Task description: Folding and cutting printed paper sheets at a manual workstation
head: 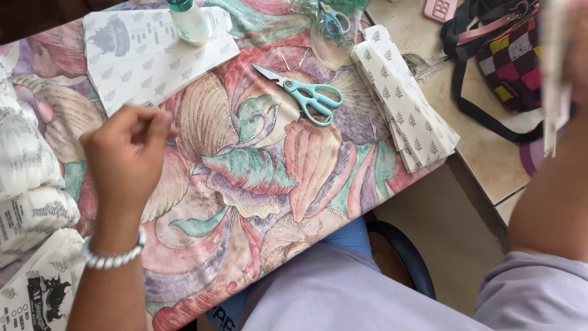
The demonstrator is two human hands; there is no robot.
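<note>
— What is your left hand (127,153) doing?

— You are pinching its fingertips together above the floral patterned tablecloth (245,184); I cannot tell what they are nipping. Your right hand (572,55) is lifting a long white paper strip (554,73), grip hidden at the frame's edge.

— And counting?

— One pair of teal-handled scissors (309,95) is lying mid-table, one stack of leaf-printed white paper pieces (404,98) beside them.

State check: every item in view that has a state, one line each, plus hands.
Left hand: fingertips pinched together; anything held is too small to tell.
Right hand: raised at the frame edge, on a white paper strip.
Teal scissors: blades shut, flat on the floral cloth.
Folded printed papers: stacked, fanned at the table edge.
Bottle: upright, capped.
Checkered bag: on the floor.
</note>
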